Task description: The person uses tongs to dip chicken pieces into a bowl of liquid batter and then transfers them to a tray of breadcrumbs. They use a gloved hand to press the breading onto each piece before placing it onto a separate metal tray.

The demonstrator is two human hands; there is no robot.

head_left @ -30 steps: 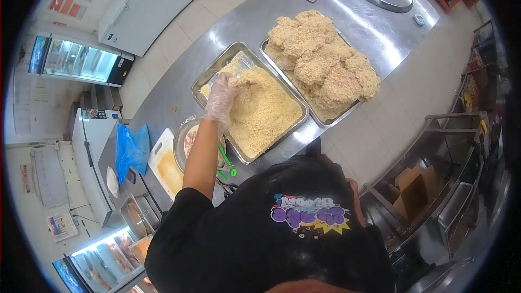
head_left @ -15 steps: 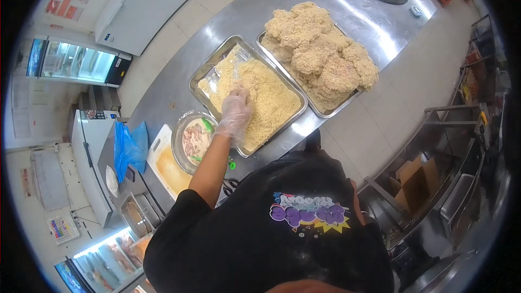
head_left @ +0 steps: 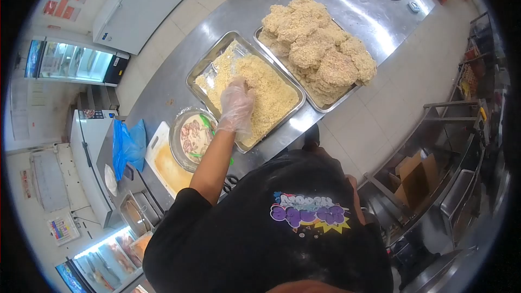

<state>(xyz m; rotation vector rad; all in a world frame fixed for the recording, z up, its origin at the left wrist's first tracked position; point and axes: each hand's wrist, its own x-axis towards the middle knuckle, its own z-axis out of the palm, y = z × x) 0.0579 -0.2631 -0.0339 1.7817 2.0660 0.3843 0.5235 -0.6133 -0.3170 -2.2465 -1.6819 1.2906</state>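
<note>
Low in the head view, the person's left hand [head_left: 237, 106], in a clear glove, presses its half-curled fingertips into the crumbs [head_left: 274, 97] inside tray 1 [head_left: 190, 80]; whether it grips anything cannot be told, and the right hand is out of view. To the right lies tray 2 [head_left: 324, 110], heaped with crumb-coated pieces [head_left: 317, 46], while a bowl [head_left: 172, 140] of pale batter and meat sits to the left, beside a cutting board [head_left: 165, 165].

A wide stretch of desk [head_left: 163, 84] lies open beyond the crumb tray [head_left: 296, 109] on its upper left. Rightward, the breaded mound [head_left: 320, 49] stands above its tray [head_left: 324, 110], blocking a low pass; the two trays seem to leave only a sliver between them. Bowl [head_left: 171, 135] and board [head_left: 168, 165] crowd the lower left.
</note>
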